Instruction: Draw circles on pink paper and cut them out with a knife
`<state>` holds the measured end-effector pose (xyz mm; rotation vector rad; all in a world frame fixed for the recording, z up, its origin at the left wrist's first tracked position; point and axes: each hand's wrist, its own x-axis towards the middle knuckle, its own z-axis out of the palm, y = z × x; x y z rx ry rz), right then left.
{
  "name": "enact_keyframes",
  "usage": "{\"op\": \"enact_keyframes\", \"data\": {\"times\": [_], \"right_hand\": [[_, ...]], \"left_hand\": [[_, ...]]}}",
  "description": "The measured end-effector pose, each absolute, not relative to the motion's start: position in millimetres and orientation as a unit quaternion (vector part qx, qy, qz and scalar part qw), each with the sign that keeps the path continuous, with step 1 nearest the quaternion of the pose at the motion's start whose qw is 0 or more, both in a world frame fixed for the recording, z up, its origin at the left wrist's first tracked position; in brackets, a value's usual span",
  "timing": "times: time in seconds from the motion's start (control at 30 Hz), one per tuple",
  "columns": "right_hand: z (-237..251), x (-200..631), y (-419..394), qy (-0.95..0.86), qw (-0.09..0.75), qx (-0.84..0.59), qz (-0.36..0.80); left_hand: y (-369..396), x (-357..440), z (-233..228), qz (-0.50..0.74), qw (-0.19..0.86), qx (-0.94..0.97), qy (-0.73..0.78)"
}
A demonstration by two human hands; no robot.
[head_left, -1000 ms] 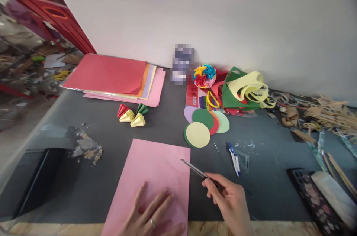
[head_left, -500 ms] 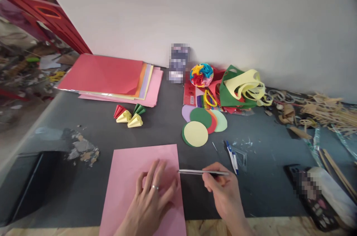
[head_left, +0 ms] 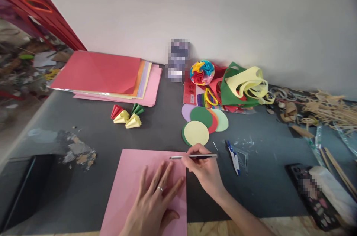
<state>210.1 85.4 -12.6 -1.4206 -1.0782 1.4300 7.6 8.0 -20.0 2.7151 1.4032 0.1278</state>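
right grip (head_left: pixel 200 159): holding knife (head_left: pixel 176 158) | left grip (head_left: pixel 152 200): wide, on pink sheet (head_left: pixel 129 176) | beyond: paper discs (head_left: pixel 196 133), folded cones (head_left: pixel 133 120)

A craft workshop is suggested: the dark table (head_left: pixel 251 199) is spread with a stack of coloured paper (head_left: pixel 103 72), cut paper discs (head_left: pixel 196 133), folded paper cones (head_left: pixel 133 121) and a heap of thin wooden strips (head_left: pixel 326 111), while the floor (head_left: pixel 16 124) by a red plastic chair (head_left: pixel 58 24) is littered with scraps (head_left: pixel 43 59).
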Motion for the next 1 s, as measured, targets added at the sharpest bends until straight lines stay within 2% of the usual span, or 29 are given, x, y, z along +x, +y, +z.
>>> {"op": "enact_keyframes", "data": {"times": [0.17,0.33,0.47,0.63,0.87,1.0], "right_hand": [[-13.0,203.7,100.5,-0.489,0.358,-0.514,0.607],[-16.1,197.8,111.6,-0.587,0.308,-0.544,0.514],[-27.2,197.2,112.0,-0.633,0.307,-0.543,0.459],[-32.5,199.4,109.3,-0.632,0.328,-0.533,0.458],[-28.9,198.2,108.2,-0.655,0.308,-0.53,0.442],[-30.4,198.8,108.8,-0.663,0.307,-0.528,0.433]], "left_hand": [[6.7,7.3,-23.2,0.049,0.022,0.879,0.474],[6.3,12.2,-28.8,0.046,0.003,0.871,0.489],[6.1,18.5,-32.3,0.049,-0.01,0.853,0.52],[6.1,21.4,-38.5,0.069,-0.036,0.842,0.534],[4.6,23.1,-39.0,0.013,-0.039,0.848,0.529],[3.9,24.5,-38.9,0.024,-0.032,0.845,0.533]]}}
